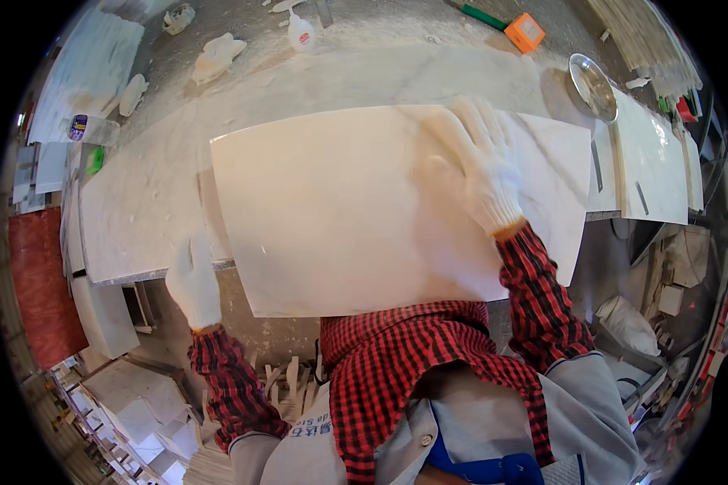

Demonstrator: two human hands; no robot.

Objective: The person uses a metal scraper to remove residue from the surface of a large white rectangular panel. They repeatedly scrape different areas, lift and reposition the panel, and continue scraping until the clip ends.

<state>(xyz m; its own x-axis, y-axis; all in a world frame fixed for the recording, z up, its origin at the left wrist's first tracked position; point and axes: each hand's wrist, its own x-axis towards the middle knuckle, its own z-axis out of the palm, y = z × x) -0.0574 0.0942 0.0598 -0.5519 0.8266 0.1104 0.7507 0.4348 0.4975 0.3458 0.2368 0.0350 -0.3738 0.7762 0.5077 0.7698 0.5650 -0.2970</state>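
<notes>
A worker's gloved left hand (192,283) hangs just off the near edge of the stone worktop (137,202), fingers pressed together and holding nothing, beside the left edge of a large pale marble slab (340,218) overhanging that near edge. The gloved right hand (477,162) lies flat on the slab's far right part, fingers spread. The slab seems mid-positioning; shifting it next would likely need 2 hands gripping its edges.
</notes>
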